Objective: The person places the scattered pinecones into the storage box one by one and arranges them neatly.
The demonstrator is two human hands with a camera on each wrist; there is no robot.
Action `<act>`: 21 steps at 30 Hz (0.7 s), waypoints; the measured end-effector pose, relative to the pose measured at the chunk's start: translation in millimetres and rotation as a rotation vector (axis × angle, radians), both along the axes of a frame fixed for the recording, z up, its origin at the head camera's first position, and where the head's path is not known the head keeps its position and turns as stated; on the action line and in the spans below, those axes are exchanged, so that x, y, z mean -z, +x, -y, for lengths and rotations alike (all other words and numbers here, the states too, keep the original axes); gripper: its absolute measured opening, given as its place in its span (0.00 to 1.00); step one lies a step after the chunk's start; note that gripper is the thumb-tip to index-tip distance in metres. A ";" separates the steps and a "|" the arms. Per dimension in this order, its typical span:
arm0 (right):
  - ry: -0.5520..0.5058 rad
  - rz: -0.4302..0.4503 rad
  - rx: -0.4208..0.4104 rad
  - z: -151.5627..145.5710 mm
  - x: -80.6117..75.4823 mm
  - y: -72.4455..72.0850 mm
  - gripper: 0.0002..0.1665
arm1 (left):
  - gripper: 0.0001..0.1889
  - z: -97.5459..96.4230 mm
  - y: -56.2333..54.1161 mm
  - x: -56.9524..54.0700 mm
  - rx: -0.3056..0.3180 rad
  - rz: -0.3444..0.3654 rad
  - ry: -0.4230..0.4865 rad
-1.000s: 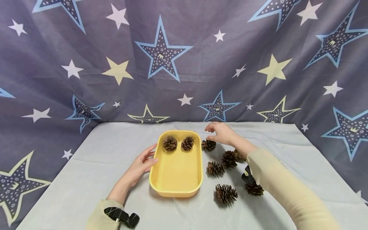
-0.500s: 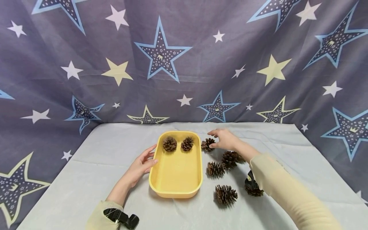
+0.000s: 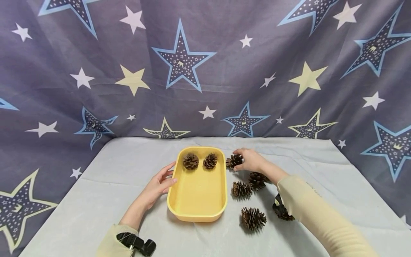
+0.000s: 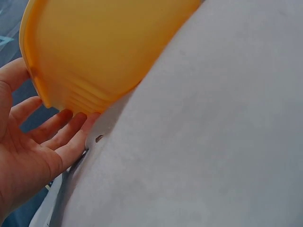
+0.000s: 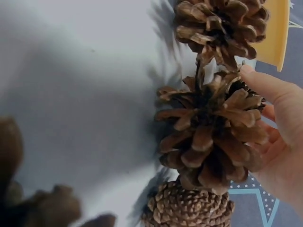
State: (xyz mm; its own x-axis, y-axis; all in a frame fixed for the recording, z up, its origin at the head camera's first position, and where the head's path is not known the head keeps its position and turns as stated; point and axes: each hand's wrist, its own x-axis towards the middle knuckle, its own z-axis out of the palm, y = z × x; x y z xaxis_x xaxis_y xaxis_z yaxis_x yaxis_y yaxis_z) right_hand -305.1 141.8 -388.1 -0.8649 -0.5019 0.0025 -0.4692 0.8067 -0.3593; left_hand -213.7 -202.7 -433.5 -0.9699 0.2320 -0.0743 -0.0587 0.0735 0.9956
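Observation:
My left hand (image 3: 156, 185) holds the left side of a yellow plastic tray (image 3: 196, 213); in the left wrist view its thumb is at the rim and its fingertips against the outer wall (image 4: 118, 52). Two pine cones, a left one (image 3: 191, 161) and a right one (image 3: 210, 161), sit at the tray's far end. My right hand (image 3: 252, 160) grips another pine cone (image 3: 232, 162) just right of the tray, fingers on its far side and thumb on its near side. The right wrist view shows that cone mostly hidden behind a nearer pine cone (image 5: 208, 132).
Loose pine cones lie right of the tray: one (image 3: 257, 180) by the right wrist, one (image 3: 241, 190) in front of it, one (image 3: 253, 218) nearer, and one (image 3: 283, 210) partly under the sleeve. A tight-scaled cone (image 5: 189, 205) shows low in the right wrist view. A star-patterned cloth (image 3: 205, 89) hangs behind.
My right hand has come down from above the pine cone beside the tray and its fingers have closed around that cone. The left hand and the tray have stayed in place.

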 end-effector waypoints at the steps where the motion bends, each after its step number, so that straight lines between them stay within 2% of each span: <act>1: 0.000 -0.002 0.003 0.0 0.6 -0.1 0.42 | 0.34 -0.1 0.0 -0.1 -0.003 0.002 -0.001; 10: 0.009 -0.005 0.022 0.1 6.4 -2.3 0.43 | 0.34 -0.4 1.6 0.1 0.001 -0.006 0.011; 21: 0.017 -0.026 0.023 2.3 5.7 -1.5 0.38 | 0.34 0.8 0.5 0.3 -0.001 -0.005 0.005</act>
State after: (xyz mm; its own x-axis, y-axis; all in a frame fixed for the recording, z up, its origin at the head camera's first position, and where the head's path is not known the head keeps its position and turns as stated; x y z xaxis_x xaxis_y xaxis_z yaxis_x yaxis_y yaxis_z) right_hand -306.6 139.5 -393.8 -0.8761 -0.4819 0.0167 -0.4592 0.8232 -0.3338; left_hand -213.2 -203.5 -433.8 -0.9704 0.2315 -0.0687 -0.0541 0.0688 0.9962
